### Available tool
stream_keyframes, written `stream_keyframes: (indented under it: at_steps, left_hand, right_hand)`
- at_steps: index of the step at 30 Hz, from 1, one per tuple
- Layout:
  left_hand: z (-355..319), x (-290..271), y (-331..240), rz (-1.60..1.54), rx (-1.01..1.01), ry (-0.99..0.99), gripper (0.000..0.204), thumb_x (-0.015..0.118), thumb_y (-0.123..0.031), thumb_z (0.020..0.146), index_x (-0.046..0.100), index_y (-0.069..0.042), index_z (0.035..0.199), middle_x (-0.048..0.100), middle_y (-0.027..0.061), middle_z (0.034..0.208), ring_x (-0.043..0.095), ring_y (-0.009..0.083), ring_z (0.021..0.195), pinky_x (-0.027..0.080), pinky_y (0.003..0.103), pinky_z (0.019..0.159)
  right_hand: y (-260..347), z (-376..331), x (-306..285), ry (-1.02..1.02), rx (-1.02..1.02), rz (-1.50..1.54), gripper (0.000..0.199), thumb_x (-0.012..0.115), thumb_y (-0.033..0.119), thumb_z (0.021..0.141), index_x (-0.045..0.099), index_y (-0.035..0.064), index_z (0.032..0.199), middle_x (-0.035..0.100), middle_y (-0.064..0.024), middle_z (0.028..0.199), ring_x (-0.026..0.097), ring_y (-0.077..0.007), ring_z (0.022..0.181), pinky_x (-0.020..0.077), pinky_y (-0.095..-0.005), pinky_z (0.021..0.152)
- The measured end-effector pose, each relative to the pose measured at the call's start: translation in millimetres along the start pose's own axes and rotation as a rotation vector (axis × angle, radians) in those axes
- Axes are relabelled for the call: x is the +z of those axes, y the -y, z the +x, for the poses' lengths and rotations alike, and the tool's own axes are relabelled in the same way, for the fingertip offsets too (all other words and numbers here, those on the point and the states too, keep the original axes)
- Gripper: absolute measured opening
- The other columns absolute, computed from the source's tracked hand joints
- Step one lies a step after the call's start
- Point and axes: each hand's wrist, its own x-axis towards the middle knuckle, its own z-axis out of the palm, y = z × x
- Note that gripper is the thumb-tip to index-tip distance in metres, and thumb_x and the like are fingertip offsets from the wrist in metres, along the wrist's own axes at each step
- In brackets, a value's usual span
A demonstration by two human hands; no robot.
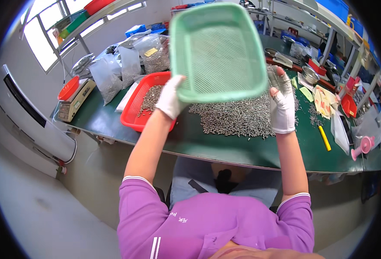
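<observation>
A light green plastic mesh basket (pixel 220 56) is raised above the table, slightly blurred, its inside showing and nothing visible in it. My left hand (pixel 171 97), in a white glove, grips its lower left corner. Close beside the basket's right edge is my right hand (pixel 282 105), gloved with thumb and a fingertip bare, its fingers up and apart; I cannot tell whether it touches the basket. Beneath the basket spreads a wide layer of small grey metal pieces (pixel 238 121). A red plastic basket (pixel 132 115) near my left forearm holds more small pieces (pixel 151 98), browner in tone.
On the green table (pixel 225 153), a scale (pixel 76 99) carrying a red tray (pixel 68 88) stands at the left. Filled clear bags (pixel 106 80) line the back left. To the right lie a yellow cutter-like tool (pixel 324 138), a cloth (pixel 325 101), a pink object (pixel 363 147) and a metal bowl (pixel 310 74).
</observation>
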Motion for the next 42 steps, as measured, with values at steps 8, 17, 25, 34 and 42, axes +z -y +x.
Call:
stream_keyframes:
  at_steps: [8,17,25,34,42]
  left_hand:
    - [-50.8,-199.6,-128.1,0.124,0.562,-0.619,0.045,0.041,-0.028,0.094,0.042,-0.004,0.133,0.044,0.0203,0.134,0.047,0.0414,0.12,0.044,0.064,0.096]
    - [-80.5,-291.2,-117.9,0.25,-0.084,-1.175,0.083,0.052,-0.065,0.088,0.03,-0.013,0.148,0.033,0.0158,0.15,0.04,0.0369,0.133,0.042,0.053,0.1]
    - [-75.9,-317.3,-121.0,1.01,-0.282,-1.124,0.087,0.029,-0.07,0.093,0.044,0.003,0.14,0.048,0.0244,0.139,0.051,0.0397,0.123,0.044,0.052,0.096]
    - [-95.2,-112.1,-105.9,1.395,0.835,-0.737,0.027,0.052,-0.026,0.101,0.062,-0.002,0.094,0.062,0.0058,0.085,0.056,0.0145,0.078,0.046,0.03,0.073]
    - [-46.3,77.7,55.7,1.096,0.253,0.226,0.013,0.058,-0.011,0.095,0.069,-0.005,0.099,0.064,0.0023,0.084,0.056,0.0093,0.076,0.046,0.025,0.072]
  right_hand:
    - [-25.0,-20.7,-34.1,0.168,0.341,-0.283,0.029,0.06,0.006,0.092,0.061,-0.0012,0.12,0.067,-0.0085,0.113,0.063,-0.0169,0.105,0.0473,-0.0317,0.099]
    - [-15.0,-22.6,-56.8,0.178,0.409,-0.41,0.026,0.055,0.001,0.092,0.063,-0.0012,0.117,0.068,-0.0067,0.109,0.063,-0.0155,0.103,0.0487,-0.0296,0.096]
    - [7.1,-7.1,-59.1,0.169,0.376,-0.575,0.027,0.056,0.004,0.089,0.066,0.002,0.115,0.069,-0.0057,0.106,0.064,-0.0137,0.1,0.0483,-0.0269,0.092]
    - [18.3,18.9,-82.4,0.228,0.197,-1.243,0.022,0.058,0.017,0.089,0.07,0.0067,0.104,0.071,-0.0078,0.1,0.067,-0.018,0.095,0.0507,-0.0296,0.086]
    - [3.5,11.0,-69.5,0.667,0.52,-1.619,0.022,0.063,0.024,0.076,0.075,0.0149,0.092,0.072,-0.0113,0.095,0.068,-0.0305,0.089,0.0535,-0.0402,0.082]
